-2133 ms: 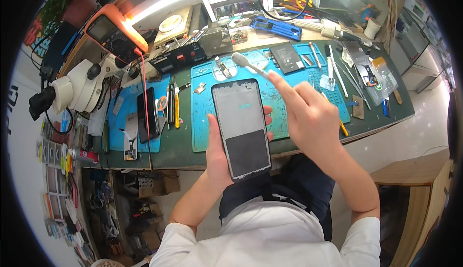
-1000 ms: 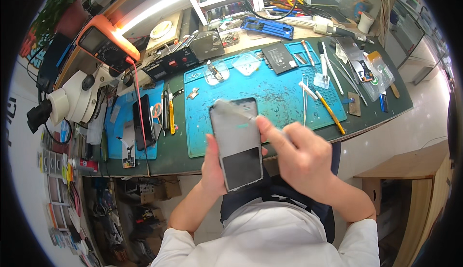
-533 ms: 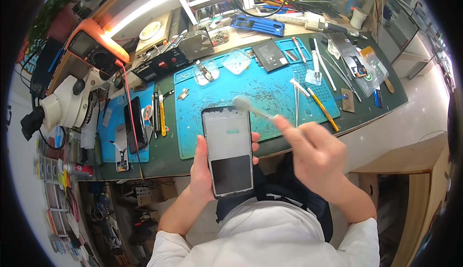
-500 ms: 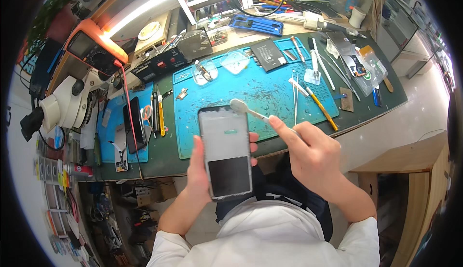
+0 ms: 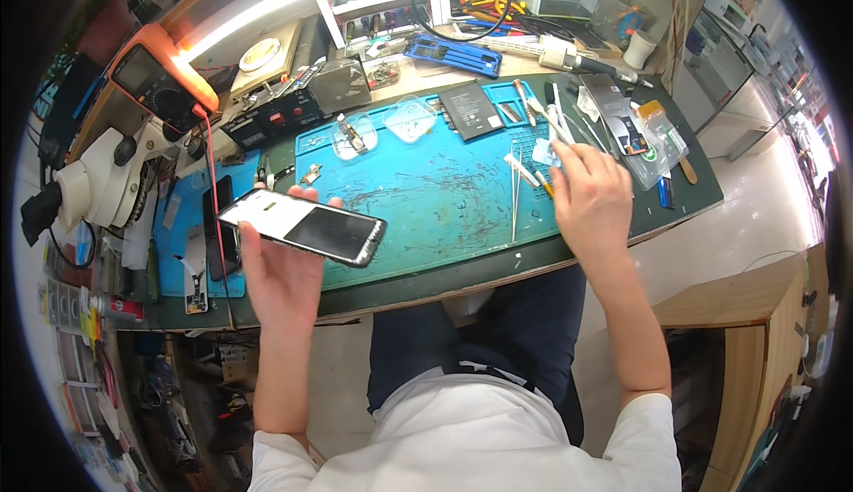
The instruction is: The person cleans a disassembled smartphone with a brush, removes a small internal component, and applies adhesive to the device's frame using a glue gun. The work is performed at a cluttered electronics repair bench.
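Note:
My left hand [image 5: 286, 270] holds a phone [image 5: 333, 231] tilted above the left part of the blue work mat [image 5: 418, 194]. Its upper part looks bright white, the lower part black, and the rim near the bottom is rough. My right hand [image 5: 593, 197] is closed over the mat's right side, among the tools. From its fingertips a pale brush [image 5: 544, 112] points up toward the back. Close to those fingers lie white tweezers [image 5: 515, 192] and a small pale blue packet [image 5: 546, 153]; the hand partly covers a yellow-handled tool.
A black battery [image 5: 471, 111] and clear dishes of small parts [image 5: 354, 137] lie at the mat's back. An orange multimeter [image 5: 160, 83] and a microscope [image 5: 98, 181] stand left, with another dark phone [image 5: 222, 226] nearby. Several tools and a plastic bag [image 5: 662, 137] lie right.
The phone has moved left and up and is now tilted flatter. My right hand has carried the brush away from the phone to the tools at the right.

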{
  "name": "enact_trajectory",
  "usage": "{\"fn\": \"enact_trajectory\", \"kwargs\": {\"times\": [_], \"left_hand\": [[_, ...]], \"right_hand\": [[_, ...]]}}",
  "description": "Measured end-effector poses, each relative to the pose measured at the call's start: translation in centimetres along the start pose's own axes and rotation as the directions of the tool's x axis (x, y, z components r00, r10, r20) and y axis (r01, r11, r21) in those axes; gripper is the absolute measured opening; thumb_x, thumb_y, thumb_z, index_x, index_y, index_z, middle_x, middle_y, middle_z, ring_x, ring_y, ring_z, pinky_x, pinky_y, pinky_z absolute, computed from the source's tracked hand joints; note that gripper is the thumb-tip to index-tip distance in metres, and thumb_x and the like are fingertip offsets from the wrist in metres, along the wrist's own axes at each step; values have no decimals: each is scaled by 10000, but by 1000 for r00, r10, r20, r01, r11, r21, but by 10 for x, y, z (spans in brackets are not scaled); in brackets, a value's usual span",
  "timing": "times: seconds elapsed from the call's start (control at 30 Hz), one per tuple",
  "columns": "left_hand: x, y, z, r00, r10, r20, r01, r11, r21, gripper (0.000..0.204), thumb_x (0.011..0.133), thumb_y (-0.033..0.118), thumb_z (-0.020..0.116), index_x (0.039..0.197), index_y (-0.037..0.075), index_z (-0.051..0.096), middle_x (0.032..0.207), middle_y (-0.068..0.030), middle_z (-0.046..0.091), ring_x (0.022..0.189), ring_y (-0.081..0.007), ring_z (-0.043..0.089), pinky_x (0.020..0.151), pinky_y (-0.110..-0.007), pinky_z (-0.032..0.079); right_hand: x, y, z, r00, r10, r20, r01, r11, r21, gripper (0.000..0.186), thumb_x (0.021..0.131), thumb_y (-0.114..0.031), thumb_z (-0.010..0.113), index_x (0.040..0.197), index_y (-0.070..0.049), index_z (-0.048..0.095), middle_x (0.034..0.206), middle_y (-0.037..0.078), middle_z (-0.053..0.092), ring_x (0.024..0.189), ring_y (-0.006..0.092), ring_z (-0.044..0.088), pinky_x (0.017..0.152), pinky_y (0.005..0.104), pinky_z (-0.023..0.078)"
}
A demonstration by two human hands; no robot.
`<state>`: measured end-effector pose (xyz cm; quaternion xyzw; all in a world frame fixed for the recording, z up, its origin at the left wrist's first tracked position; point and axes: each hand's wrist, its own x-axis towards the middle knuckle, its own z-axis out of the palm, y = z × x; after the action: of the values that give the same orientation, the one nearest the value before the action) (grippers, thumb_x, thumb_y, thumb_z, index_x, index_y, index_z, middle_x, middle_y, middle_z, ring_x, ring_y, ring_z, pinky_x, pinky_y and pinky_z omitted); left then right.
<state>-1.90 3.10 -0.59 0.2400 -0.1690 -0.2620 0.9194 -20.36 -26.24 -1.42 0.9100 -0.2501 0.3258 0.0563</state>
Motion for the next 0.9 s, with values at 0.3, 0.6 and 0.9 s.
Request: {"fn": "enact_trajectory", "kwargs": {"times": [0.3,0.6,0.9], "left_hand": [[-20,36,-25,996,84,27,-83,996,-40,615,1001,380,560,1475,60,334,1367,-190,466,1313,-315,448,1202,-557,227],[-61,68,-53,984,90,156,-88,996,-21,714,1016,351,537,1552,47,177,1445,-186,375,1384,-299,362,1226,-496,198],[-73,70,-48,987,111,116,-119,991,65,793,993,444,552,1588,167,106,1484,-171,373,1369,-288,405,1186,-507,281]], "right_hand": [[9,65,16,996,77,33,-76,996,-43,243,858,-98,685,1100,-78,698,957,60,621,874,265,614,762,391,522],[28,101,-3,962,226,-151,-229,973,-5,151,906,-200,653,954,-73,720,860,86,706,798,276,678,687,368,516],[41,69,28,920,199,338,-168,979,-118,256,871,-298,668,945,-54,686,890,151,694,811,338,675,734,415,537]]}}
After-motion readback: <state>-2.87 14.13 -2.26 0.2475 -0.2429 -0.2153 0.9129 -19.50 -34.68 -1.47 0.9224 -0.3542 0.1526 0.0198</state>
